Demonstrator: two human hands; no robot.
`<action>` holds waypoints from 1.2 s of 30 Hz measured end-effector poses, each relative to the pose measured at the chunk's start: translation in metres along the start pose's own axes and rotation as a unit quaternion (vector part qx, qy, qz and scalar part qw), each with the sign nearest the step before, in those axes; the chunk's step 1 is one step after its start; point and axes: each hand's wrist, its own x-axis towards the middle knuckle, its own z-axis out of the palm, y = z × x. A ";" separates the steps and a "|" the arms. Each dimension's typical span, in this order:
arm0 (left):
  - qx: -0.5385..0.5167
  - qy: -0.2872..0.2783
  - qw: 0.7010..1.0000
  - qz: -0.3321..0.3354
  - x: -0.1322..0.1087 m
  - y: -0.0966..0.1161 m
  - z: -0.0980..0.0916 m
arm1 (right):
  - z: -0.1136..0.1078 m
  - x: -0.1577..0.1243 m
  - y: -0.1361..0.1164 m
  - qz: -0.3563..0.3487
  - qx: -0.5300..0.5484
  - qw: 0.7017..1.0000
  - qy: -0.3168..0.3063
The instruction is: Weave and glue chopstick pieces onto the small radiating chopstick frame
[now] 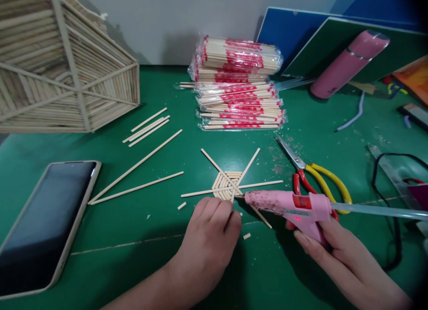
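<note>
My right hand point(341, 252) is wrapped around the handle of a pink glue gun point(284, 200), which has a red light lit and a clear glue stick point(377, 209) out of its back. The nozzle points left and meets the crossed wooden sticks point(247, 167) near their centre. These sticks form a star, with short pieces filling some gaps between the arms. With fingers curled, my left hand point(214, 229) grips the near end of one stick of the star; its fingertips are partly hidden.
Scissors point(301, 163) with yellow and red handles lie behind the glue gun. Wrapped chopstick packs point(240, 100) are stacked at the back. Loose sticks point(137, 169) and a phone point(50, 216) lie left, below a stick-built panel point(70, 69). A pink flask point(349, 64) stands tilted back right.
</note>
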 end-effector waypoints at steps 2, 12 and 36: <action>0.001 -0.004 1.000 -0.002 0.000 0.000 -0.001 | 0.000 0.001 -0.001 0.000 0.002 1.000 0.001; 0.009 -0.004 1.000 0.005 0.001 0.001 -0.004 | -0.002 0.001 -0.001 -0.021 0.006 1.000 0.008; -0.011 -0.016 1.000 -0.004 0.001 0.001 -0.002 | -0.001 -0.001 0.000 -0.008 -0.003 1.000 0.010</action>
